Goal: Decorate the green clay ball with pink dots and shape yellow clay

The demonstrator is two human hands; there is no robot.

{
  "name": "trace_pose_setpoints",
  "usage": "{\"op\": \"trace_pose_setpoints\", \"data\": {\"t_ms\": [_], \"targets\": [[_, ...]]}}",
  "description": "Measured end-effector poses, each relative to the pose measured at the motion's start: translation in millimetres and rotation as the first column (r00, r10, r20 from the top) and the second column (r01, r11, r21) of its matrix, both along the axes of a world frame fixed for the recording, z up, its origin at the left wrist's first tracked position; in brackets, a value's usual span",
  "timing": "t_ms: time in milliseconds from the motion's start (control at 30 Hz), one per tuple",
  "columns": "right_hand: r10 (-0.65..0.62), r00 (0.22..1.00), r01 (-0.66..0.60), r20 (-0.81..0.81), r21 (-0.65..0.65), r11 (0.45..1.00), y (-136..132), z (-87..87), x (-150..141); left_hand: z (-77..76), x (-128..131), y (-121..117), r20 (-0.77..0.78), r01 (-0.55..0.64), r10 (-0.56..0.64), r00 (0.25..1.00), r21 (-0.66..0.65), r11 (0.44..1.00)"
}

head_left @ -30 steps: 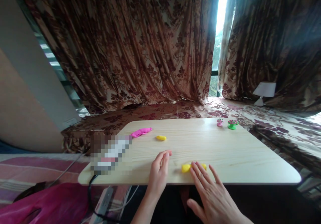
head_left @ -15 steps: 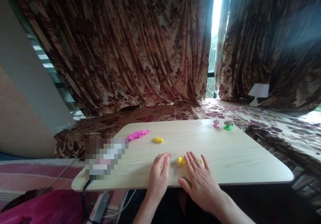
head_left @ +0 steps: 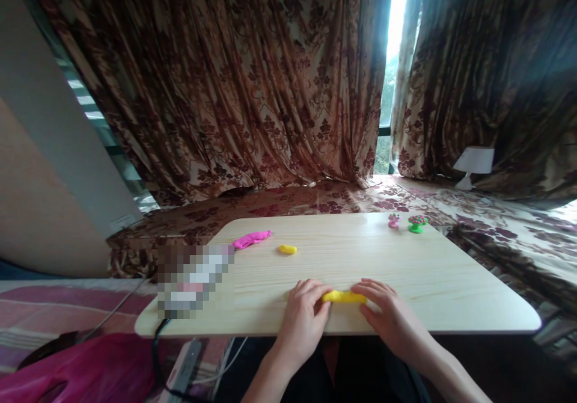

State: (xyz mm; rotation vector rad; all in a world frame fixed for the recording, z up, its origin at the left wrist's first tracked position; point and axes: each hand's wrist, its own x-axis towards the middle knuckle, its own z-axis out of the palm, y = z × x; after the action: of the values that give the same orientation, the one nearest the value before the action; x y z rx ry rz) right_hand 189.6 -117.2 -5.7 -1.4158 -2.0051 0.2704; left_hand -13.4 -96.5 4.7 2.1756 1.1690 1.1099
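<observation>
A yellow roll of modelling clay [head_left: 345,297] lies crosswise near the table's front edge, between my two hands. My left hand [head_left: 309,307] has its thumb and fingers around the roll's left end. At the right end, my right hand [head_left: 383,307] grips the roll the same way, with the thumb below and the fingers above. Farther back lies a short yellow clay piece [head_left: 287,249]. To its left is a bright pink, long lump of clay [head_left: 251,239].
A pale wooden table [head_left: 451,295] holds everything. Small pink [head_left: 393,221] and green [head_left: 417,224] tree-like figures stand at the back right. A blurred-out object [head_left: 198,279] with a black cable [head_left: 156,343] lies on the left. A white lamp [head_left: 473,162] stands beyond the table.
My right hand, earlier flat on top of the yellow roll, now holds its right end. My left hand has moved right onto the left end. The roll looks longer or more exposed.
</observation>
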Motion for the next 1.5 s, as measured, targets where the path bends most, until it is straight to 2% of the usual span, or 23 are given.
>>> {"op": "trace_pose_setpoints", "data": {"t_ms": [67,133,267,367,733,1100,1367,1500], "targets": [[-0.005,0.990,0.006,-0.143,0.009,1.000,5.8,10.5,-2.1,-0.4,0.7,1.9,0.061,0.003,0.000,0.998,-0.047,0.999],[0.006,0.974,0.002,-0.227,0.032,0.999,11.7,29.3,-9.3,-0.7,0.6,4.3,0.116,0.006,0.005,0.993,-0.096,0.995],[0.153,0.974,-0.137,-0.164,0.107,0.985,23.5,64.9,-31.2,-2.7,-1.7,11.0,0.071,-0.027,0.032,0.997,-0.060,0.998],[0.238,0.966,-0.228,-0.097,0.106,0.968,30.0,72.7,-42.5,-6.2,-3.6,14.4,-0.033,-0.056,0.056,0.998,-0.016,0.998],[0.187,0.979,-0.191,-0.078,-0.049,0.980,25.3,45.9,-38.5,-10.6,5.0,10.8,-0.176,-0.148,0.159,0.971,0.077,0.986],[0.141,0.972,-0.138,-0.188,0.027,0.990,22.3,22.9,-48.6,-10.3,5.7,10.6,-0.211,-0.148,0.168,0.963,0.108,0.983],[0.182,0.956,-0.193,-0.231,-0.027,0.981,27.7,21.0,-35.3,-9.8,5.3,8.6,-0.214,-0.144,0.168,0.962,0.124,0.982],[0.167,0.976,-0.179,-0.141,-0.075,0.981,30.4,26.1,-30.7,-10.8,5.7,8.5,-0.208,-0.147,0.173,0.963,0.132,0.980]]}}
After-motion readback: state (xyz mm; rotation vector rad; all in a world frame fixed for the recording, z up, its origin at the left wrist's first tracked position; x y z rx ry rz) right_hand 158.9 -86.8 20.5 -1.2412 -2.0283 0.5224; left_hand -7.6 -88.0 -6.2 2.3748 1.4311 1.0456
